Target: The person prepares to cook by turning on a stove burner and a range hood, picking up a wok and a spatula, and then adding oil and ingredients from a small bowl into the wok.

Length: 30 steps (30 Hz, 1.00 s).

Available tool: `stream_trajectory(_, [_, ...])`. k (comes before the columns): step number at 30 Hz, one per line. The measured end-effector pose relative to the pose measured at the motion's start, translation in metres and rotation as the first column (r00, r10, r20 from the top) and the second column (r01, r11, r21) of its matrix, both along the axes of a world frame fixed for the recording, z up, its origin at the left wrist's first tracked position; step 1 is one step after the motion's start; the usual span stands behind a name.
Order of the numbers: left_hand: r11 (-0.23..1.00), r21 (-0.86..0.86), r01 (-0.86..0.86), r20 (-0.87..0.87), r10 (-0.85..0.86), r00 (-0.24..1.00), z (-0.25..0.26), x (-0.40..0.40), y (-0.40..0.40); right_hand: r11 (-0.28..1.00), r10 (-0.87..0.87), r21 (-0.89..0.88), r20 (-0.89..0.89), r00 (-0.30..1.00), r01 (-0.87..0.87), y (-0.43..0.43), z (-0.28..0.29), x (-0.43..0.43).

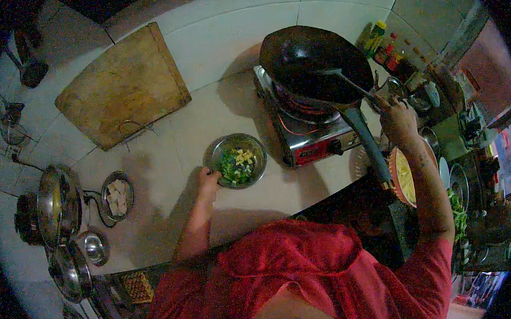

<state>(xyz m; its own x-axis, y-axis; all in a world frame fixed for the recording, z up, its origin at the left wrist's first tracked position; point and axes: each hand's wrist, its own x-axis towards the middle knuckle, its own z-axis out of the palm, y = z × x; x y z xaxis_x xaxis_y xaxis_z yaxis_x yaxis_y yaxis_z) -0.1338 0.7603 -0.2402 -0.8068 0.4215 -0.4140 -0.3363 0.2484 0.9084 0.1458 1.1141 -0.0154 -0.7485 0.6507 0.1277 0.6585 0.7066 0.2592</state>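
Observation:
My left hand point(209, 182) grips the rim of a steel bowl point(262, 159) over the counter. Inside the bowl lie chopped green pieces point(229, 163) and pale yellow diced pieces point(243, 156). On the right, my right hand point(397, 118) is closed around the handle of a metal spatula point(351, 82), whose head rests inside a dark wok point(292, 47). The wok sits on a single-burner stove point(312, 149) with a red front and a black knob. Its grey handle point(366, 139) points towards me, below my right hand.
A wooden cutting board point(124, 88) lies at the back left. Pale pieces fill a small dish point(118, 196) near steel pots point(50, 207). Bottles point(375, 38) stand behind the wok at right. An orange basket point(396, 181) with yellow strips is under my right forearm, near leafy greens point(458, 217).

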Motion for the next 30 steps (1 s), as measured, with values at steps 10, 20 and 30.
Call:
stream_trajectory(10, [0.894,0.443,-0.069,0.285,-0.067,0.956,0.081,0.013,0.021,0.865,0.371,-0.277,-0.205,0.906,-0.418,-0.078,0.042,-0.060])
stream_trajectory(20, [0.724,0.689,0.037,0.209,-0.247,0.946,0.170,0.029,0.031,0.554,0.683,-0.468,-0.216,0.698,-0.688,-0.135,0.017,-0.140])
stream_trajectory(30, [0.665,0.745,0.051,0.198,-0.293,0.935,0.177,0.050,0.032,0.550,0.679,-0.309,-0.375,0.631,-0.776,-0.176,0.013,-0.175])
